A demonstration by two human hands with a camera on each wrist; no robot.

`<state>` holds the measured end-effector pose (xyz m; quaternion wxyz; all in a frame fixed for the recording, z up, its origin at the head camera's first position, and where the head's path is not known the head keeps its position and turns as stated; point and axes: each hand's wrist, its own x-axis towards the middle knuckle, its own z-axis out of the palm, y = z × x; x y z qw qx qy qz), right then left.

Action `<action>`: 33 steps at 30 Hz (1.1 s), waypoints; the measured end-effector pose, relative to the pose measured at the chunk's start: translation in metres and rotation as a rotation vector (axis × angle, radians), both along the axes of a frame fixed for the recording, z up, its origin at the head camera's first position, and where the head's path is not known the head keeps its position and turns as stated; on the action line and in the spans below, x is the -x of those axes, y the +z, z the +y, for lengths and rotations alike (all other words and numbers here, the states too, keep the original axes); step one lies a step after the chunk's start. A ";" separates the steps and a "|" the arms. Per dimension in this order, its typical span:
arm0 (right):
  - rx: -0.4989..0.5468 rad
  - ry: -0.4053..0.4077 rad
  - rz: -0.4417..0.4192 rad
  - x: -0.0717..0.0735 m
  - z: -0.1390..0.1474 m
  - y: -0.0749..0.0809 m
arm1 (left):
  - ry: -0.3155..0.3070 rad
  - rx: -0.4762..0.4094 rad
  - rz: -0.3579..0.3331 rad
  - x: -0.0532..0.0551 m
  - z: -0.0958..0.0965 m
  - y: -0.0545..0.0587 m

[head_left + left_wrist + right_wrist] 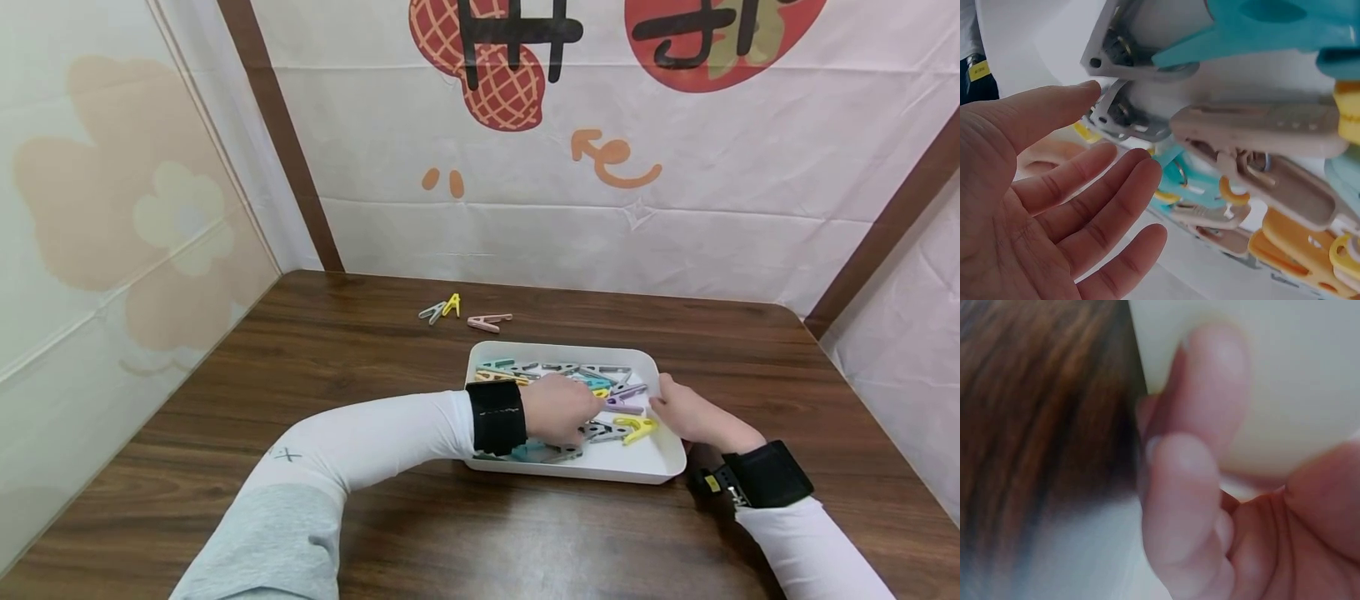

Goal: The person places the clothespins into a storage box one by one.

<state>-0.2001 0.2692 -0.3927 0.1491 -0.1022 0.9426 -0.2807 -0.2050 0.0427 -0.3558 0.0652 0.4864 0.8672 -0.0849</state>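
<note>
A white tray point(555, 472) full of plastic clothespins stands on the table. My left hand point(561, 408) is over its middle, among the clothespins. In the left wrist view, the fingers of the left hand point(1072, 206) are loosely spread, thumb apart from them. A grey clothespin point(1127, 119) lies just past the thumb tip; whether they touch I cannot tell. Beige point(1260, 128), teal point(1266, 28) and orange point(1294, 247) clothespins lie beyond. At the tray's right side, my right hand point(693, 412) grips the rim, its fingers curled against the wall.
Behind the tray, a grey clothespin point(432, 312), a yellow clothespin point(452, 306) and a pink clothespin point(489, 322) lie on the brown wooden table point(360, 350). Printed fabric sheets point(525, 233) hang along the table's back and sides.
</note>
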 end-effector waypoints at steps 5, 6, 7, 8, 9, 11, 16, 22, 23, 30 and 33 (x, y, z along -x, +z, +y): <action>0.007 -0.004 -0.012 0.000 0.000 -0.001 | 0.018 -0.086 -0.056 0.003 -0.013 0.013; 0.007 -0.001 -0.011 0.000 0.000 -0.001 | 0.028 -0.114 -0.070 0.005 -0.017 0.018; 0.009 -0.001 -0.009 0.000 0.000 -0.002 | 0.043 -0.140 -0.075 0.007 -0.022 0.022; 0.007 -0.003 -0.010 0.001 0.000 -0.002 | 0.064 -0.163 -0.072 0.010 -0.028 0.027; 0.006 -0.007 -0.014 0.001 0.000 -0.002 | 0.086 -0.190 -0.067 0.013 -0.034 0.032; 0.004 -0.008 -0.012 0.001 0.001 -0.003 | 0.141 -0.243 -0.058 0.022 -0.047 0.039; 0.005 -0.006 -0.013 0.001 0.002 -0.003 | 0.305 -0.347 0.018 0.053 -0.083 0.041; 0.003 0.000 -0.021 0.001 0.003 -0.004 | 0.512 -0.428 0.088 0.093 -0.126 0.022; 0.003 -0.001 -0.021 0.001 0.003 -0.004 | 0.542 -0.437 0.096 0.099 -0.133 0.019; 0.002 -0.003 -0.012 0.001 0.003 -0.005 | 0.742 -0.479 0.091 0.134 -0.169 0.000; 0.002 -0.004 -0.010 0.001 0.002 -0.004 | 0.817 -0.459 0.055 0.144 -0.178 -0.006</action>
